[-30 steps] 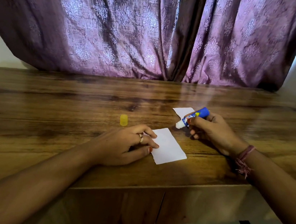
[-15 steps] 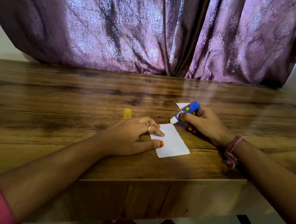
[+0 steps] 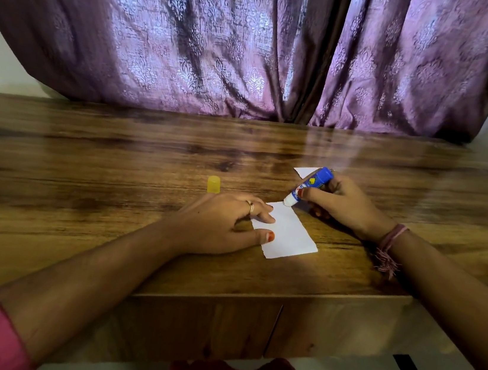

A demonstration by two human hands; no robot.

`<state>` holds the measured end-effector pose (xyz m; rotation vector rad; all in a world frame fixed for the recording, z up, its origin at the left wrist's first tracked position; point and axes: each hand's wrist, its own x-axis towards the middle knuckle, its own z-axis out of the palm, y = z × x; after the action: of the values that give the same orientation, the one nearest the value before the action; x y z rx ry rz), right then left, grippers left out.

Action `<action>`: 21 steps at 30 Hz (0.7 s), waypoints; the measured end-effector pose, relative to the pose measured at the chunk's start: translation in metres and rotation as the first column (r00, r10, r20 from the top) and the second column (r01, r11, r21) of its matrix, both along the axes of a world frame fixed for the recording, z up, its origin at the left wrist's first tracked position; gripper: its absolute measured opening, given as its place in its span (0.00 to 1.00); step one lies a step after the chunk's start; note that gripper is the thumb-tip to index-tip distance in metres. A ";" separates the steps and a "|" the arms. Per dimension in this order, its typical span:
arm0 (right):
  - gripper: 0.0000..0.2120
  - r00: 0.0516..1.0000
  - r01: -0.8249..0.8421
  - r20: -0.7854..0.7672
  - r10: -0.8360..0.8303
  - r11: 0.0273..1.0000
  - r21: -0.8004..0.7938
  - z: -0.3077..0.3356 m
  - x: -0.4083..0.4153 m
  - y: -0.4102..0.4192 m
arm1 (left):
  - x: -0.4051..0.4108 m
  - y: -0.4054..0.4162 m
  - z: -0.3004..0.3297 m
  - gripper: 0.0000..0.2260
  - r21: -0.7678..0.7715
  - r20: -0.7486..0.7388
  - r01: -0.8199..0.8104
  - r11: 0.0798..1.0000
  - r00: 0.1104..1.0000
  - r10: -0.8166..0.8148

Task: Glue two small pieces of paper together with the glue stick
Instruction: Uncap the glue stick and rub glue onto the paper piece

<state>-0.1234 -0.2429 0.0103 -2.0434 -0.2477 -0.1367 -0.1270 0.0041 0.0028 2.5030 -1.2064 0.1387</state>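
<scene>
A small white piece of paper [image 3: 288, 235] lies on the wooden table [image 3: 110, 198] near its front edge. My left hand [image 3: 225, 222] lies flat on the paper's left edge, fingers and thumb pressing it down. My right hand [image 3: 342, 207] grips a blue glue stick [image 3: 309, 185], tilted, with its white tip touching the paper's far corner. A second white paper [image 3: 303, 171] lies farther back, mostly hidden behind the glue stick and my right hand. The yellow cap [image 3: 213, 184] stands on the table to the left of my left hand.
A purple patterned curtain [image 3: 254, 46] hangs along the back of the table. The table's front edge runs just below the paper, with a drawer front [image 3: 202, 325] under it. White walls flank both sides.
My right hand has brought the glue stick down and left, from above the far paper to the near paper's far corner. My left hand has kept holding the paper.
</scene>
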 end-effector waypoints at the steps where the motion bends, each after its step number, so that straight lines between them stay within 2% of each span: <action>1: 0.06 1.000 0.002 0.000 -0.002 1.000 -0.002 0.000 0.000 0.000 | 0.000 0.000 0.000 0.18 0.005 0.002 0.002 1.000 1.000 -0.002; 5: 0.04 1.000 0.014 0.015 -0.014 1.000 -0.019 0.000 0.000 0.002 | 0.001 0.000 -0.001 0.16 0.015 0.010 -0.009 1.000 1.000 0.008; 21: 0.04 0.998 -0.014 0.055 0.015 1.000 -0.012 0.004 -0.005 0.005 | -0.001 -0.001 0.001 0.22 0.024 -0.008 -0.019 1.000 1.000 0.019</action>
<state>-0.1289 -0.2375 0.0144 -2.0504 -0.2983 -0.1830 -0.1281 0.0034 0.0038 2.5335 -1.1885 0.1197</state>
